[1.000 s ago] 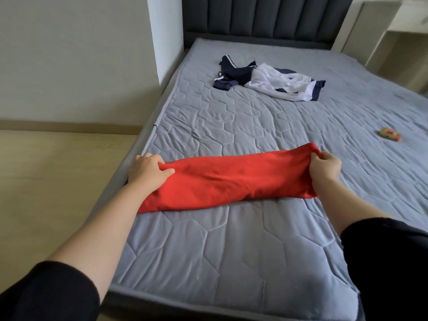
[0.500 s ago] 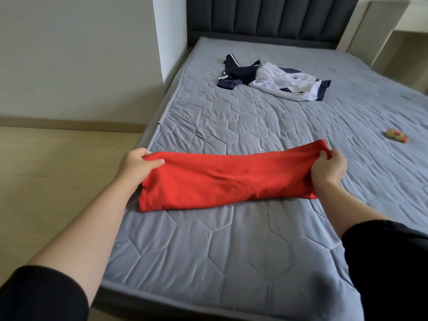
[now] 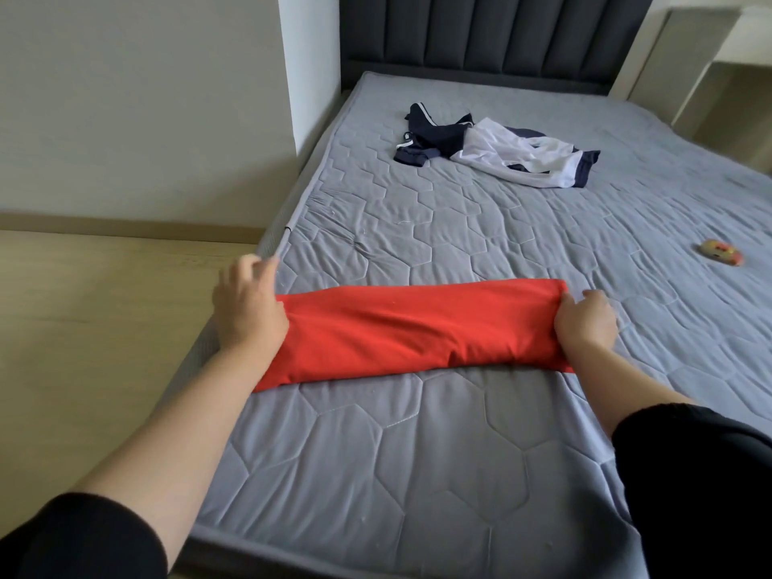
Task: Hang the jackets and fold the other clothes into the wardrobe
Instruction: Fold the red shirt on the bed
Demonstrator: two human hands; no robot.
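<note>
A red garment (image 3: 401, 332), folded into a long narrow strip, lies across the grey quilted mattress (image 3: 417, 453). My left hand (image 3: 246, 311) rests with its palm on the strip's left end at the mattress edge, its fingers loose and lifted off the cloth. My right hand (image 3: 585, 323) is at the right end, fingers curled, thumb pinching the far corner. Farther up the bed lies a crumpled navy and white garment (image 3: 501, 154).
A small yellow and red toy (image 3: 720, 252) sits on the right of the mattress. The dark padded headboard (image 3: 493, 35) stands at the far end, with a pale bedside unit (image 3: 710, 56) to its right. Wooden floor (image 3: 104, 307) and a white wall lie left.
Both hands brought the far edge of the red garment toward me, so the strip is narrower. My left hand has let go of its corner and now rests on the end.
</note>
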